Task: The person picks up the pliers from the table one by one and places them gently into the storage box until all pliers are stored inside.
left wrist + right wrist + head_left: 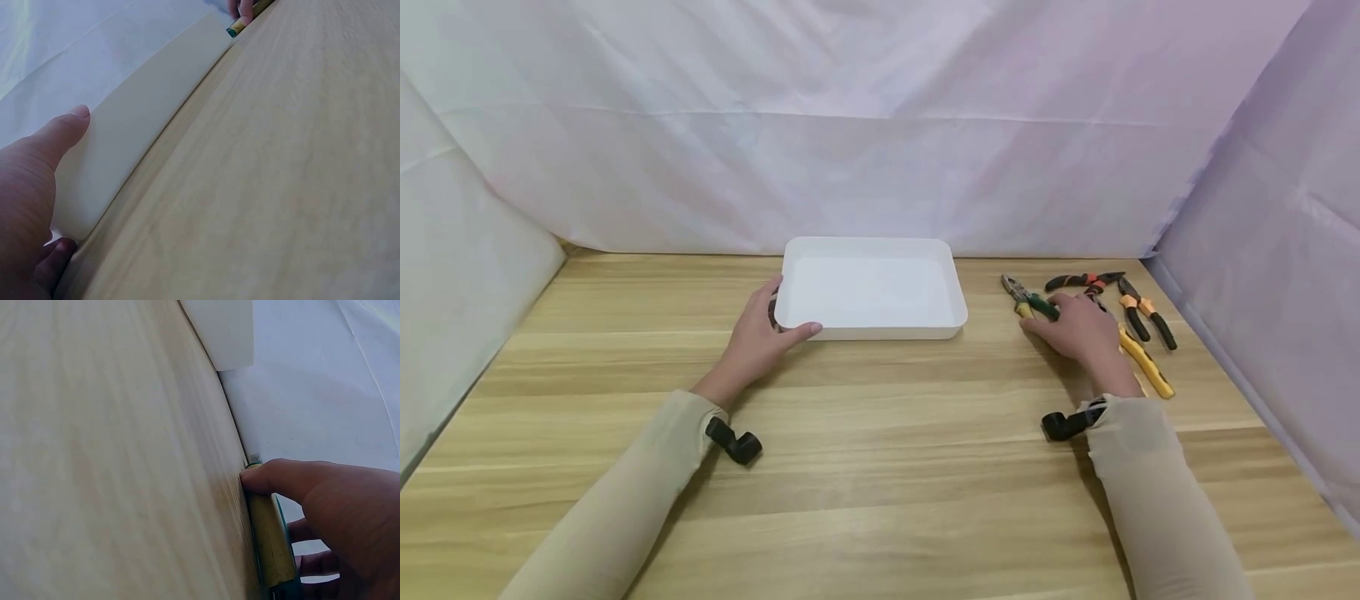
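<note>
A shallow white tray sits at the back middle of the wooden table. My left hand holds its near left corner: the thumb lies against the front wall, and the fingers reach round the left side. Over on the right, my right hand grips combination pliers with green and yellow handles. In the right wrist view its thumb rests on the yellow handle, with the fingers on the far side. The pliers' jaws point away toward the back, and they lie at table level. Part of the handles is hidden by the hand.
Red-and-black pliers lie behind my right hand, partly covered. Orange-and-black pliers are to its right. A yellow-handled tool extends from beneath the right wrist. White cloth hangs behind the table, with more cloth at both sides.
</note>
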The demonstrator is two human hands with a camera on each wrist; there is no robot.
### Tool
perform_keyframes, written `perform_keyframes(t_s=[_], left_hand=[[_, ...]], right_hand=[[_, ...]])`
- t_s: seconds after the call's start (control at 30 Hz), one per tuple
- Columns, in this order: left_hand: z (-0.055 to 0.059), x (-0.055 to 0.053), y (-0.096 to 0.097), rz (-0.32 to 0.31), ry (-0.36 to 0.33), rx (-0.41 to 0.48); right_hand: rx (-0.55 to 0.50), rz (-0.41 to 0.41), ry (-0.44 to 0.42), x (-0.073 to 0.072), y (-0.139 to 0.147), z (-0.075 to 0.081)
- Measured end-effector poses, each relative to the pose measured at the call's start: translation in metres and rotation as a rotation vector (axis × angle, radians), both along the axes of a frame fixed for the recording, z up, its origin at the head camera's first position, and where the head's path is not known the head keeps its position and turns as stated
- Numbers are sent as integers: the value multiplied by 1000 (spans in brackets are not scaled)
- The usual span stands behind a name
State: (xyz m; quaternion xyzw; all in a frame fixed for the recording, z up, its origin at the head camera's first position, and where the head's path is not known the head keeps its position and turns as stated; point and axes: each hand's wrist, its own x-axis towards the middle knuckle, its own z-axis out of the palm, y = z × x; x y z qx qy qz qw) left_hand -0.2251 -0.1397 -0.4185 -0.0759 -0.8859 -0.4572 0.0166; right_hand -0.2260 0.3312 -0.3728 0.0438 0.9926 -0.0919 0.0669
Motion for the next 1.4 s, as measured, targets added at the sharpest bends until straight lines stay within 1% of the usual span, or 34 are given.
perform_keyframes(t_s=[0.2, 0.37, 0.47, 0.57, 0.77, 0.87, 1.1, 1.27, 1.4], left_hand=[[0, 0, -2, 10, 8, -8], [2, -3, 1, -4, 16, -4], [5, -4, 5, -18, 25, 5], [7, -5, 8, -24, 32, 5], [7, -4, 10, -18, 28, -5], [8, -4, 10, -15, 27, -7], [10, -3, 9, -10, 26, -10], [8, -3, 8, -7, 17, -13], [7, -4, 7, -7, 20, -13]], right_hand=[[-28, 2, 32, -6, -2, 1], [-51, -41, 64, -4, -1, 0], [-35, -61, 87, -3, 1, 0], [-14, -62, 111, -2, 3, 0], [1, -55, 140, -1, 3, 0], [-1, -43, 118, -1, 3, 3], [7, 0, 0, 4, -4, 20], [24, 42, -51, 4, -7, 29], [13, 50, -74, 4, -9, 32]])
